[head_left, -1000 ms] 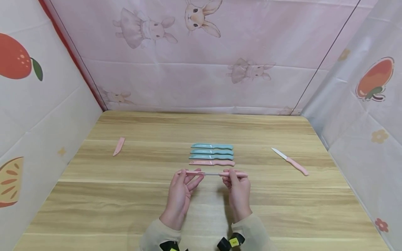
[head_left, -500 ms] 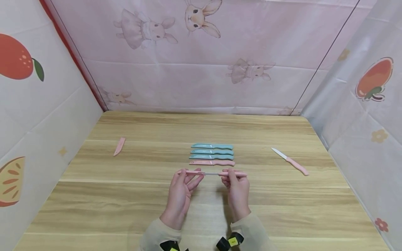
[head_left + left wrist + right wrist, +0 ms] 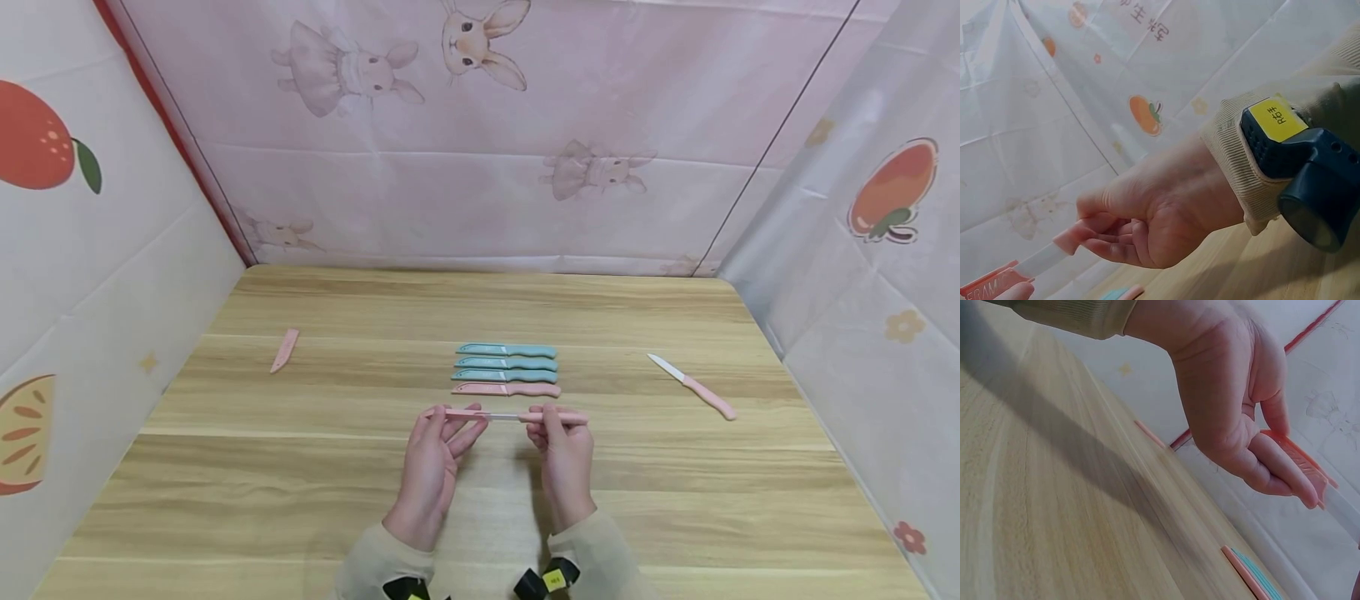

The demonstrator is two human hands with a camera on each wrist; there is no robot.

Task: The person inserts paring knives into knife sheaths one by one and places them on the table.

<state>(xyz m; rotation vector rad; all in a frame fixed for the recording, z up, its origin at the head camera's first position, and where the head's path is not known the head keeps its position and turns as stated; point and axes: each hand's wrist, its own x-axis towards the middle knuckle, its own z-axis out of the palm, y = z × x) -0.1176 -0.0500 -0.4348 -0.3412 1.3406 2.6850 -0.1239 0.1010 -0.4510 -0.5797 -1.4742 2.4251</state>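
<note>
In the head view my left hand (image 3: 427, 479) pinches a pink knife sheath (image 3: 461, 413) between thumb and fingers. Opposite it, my right hand (image 3: 567, 475) grips the pink handle of a paring knife (image 3: 576, 418), its pale blade pointing left with the tip end inside the sheath. A short stretch of bare blade (image 3: 1041, 259) shows between handle and sheath in the left wrist view. From the right wrist, the sheath (image 3: 1302, 464) lies across my left fingers under the thumb. Both pieces are held level above the table.
Just beyond my hands lie several sheathed knives in a row: teal ones (image 3: 506, 364) and a pink one (image 3: 506, 389). A loose pink sheath (image 3: 284, 350) is at the left of the wooden table (image 3: 225, 500). An unsheathed pink-handled knife (image 3: 697, 389) lies at the right.
My right hand has shifted slightly left with the knife, so a little less bare blade shows. The left hand and the sheath stay nearly still.
</note>
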